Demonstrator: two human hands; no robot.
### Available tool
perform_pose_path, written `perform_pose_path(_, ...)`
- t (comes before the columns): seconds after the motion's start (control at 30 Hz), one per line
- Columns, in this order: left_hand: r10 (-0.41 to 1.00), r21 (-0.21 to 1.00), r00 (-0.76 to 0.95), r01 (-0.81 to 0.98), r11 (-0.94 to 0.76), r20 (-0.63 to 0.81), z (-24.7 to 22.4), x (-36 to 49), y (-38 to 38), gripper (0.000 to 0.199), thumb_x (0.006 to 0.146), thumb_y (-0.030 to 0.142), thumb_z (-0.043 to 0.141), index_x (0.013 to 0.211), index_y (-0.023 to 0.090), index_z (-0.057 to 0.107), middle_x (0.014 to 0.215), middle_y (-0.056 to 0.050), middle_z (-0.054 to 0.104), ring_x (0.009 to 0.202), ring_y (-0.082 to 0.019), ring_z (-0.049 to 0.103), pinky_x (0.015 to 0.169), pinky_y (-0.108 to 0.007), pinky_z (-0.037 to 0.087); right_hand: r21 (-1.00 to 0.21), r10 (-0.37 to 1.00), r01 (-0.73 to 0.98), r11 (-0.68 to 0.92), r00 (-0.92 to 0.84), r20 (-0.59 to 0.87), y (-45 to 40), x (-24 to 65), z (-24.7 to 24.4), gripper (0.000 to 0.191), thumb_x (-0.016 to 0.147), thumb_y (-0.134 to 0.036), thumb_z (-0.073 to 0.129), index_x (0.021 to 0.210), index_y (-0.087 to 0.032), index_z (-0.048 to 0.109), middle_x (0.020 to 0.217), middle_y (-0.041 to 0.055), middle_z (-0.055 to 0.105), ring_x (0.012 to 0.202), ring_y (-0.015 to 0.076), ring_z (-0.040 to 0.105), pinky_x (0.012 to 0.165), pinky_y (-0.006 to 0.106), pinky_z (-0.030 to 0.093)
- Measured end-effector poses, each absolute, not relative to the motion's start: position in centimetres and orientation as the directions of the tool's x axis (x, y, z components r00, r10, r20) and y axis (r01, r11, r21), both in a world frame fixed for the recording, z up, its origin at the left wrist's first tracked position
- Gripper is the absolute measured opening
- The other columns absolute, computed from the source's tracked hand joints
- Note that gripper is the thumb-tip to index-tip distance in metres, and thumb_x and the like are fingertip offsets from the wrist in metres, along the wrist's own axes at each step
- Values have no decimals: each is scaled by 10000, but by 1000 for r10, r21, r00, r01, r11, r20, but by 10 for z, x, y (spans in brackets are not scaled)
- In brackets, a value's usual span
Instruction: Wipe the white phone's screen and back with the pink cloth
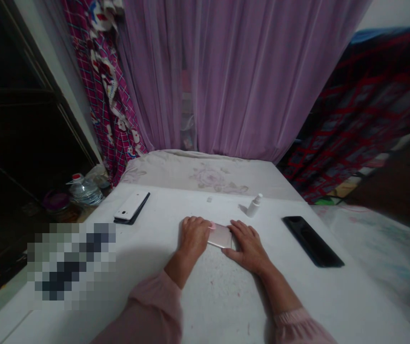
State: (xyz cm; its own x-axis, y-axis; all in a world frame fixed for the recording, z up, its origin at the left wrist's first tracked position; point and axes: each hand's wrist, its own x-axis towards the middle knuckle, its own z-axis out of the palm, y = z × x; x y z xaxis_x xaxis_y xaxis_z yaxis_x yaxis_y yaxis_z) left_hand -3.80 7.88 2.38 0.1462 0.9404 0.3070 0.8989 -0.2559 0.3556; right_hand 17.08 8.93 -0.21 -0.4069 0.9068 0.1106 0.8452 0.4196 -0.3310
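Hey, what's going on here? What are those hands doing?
A person's left hand and right hand are on either side of a rose-gold smartphone lying on a white tabletop. A small pink piece sits at the left hand's fingertips. Nearby are a white phone on a dark case, a white spray bottle and a black smartphone.

Counted around the hands, clock-face from centre: left hand (193, 236), one; right hand (248, 246), one; rose-gold phone (220, 236), one, between them; black phone (312, 241), one, three o'clock; white phone (131, 205), one, atop dark phone (133, 217), one, ten o'clock; white spray bottle (254, 206), one, one o'clock; water bottle (85, 192), one, ten o'clock.
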Motion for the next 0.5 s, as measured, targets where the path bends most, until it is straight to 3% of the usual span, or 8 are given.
perform_pose_path(0.17,957,361,-21,928,-89,288,22,-70,83,193,917,222,552,1004,290,711,1015,-15,707,977,-210,578,896,-384,328,-338,903,838,429,-414,118,89,171,-3,708,757,-551,628,1355,-187,521,1497,154,418,1410,327,321,1139,547,192)
perform_pose_path(0.5,947,355,-63,933,-56,314,17,-72,85,201,907,204,551,997,287,711,975,-16,701,958,-216,586,869,-372,342,-359,880,809,465,-466,91,108,172,-2,732,736,-578,649,1359,-213,534,1498,154,418,1395,346,341,1107,533,255)
